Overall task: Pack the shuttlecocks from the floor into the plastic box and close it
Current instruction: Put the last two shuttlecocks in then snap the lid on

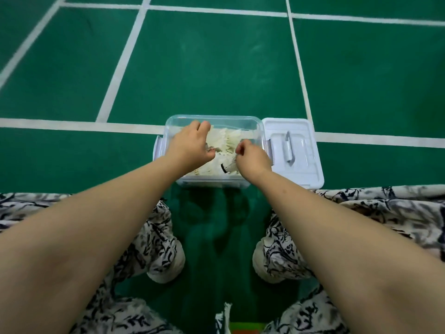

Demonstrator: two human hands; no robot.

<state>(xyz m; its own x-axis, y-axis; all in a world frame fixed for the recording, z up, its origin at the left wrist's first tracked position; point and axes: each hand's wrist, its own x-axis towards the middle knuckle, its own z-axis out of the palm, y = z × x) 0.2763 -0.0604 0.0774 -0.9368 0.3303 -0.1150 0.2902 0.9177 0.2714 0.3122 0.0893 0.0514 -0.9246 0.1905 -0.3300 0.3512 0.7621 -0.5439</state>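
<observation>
- We had both hands down in the clear plastic box, which sat on the green court floor right in front of our knees.
- Our left hand was over the pile of white shuttlecocks inside; couldn't tell if it actually gripped anything.
- Our right hand had its fingers pinched on one shuttlecock, black-banded cork pointing left.
- The white lid lay off, touching the box's right side.

Both bare forearms stretched forward, converging. Left hand palm down, fingers curled. Right hand pinching, fingertips together.
</observation>
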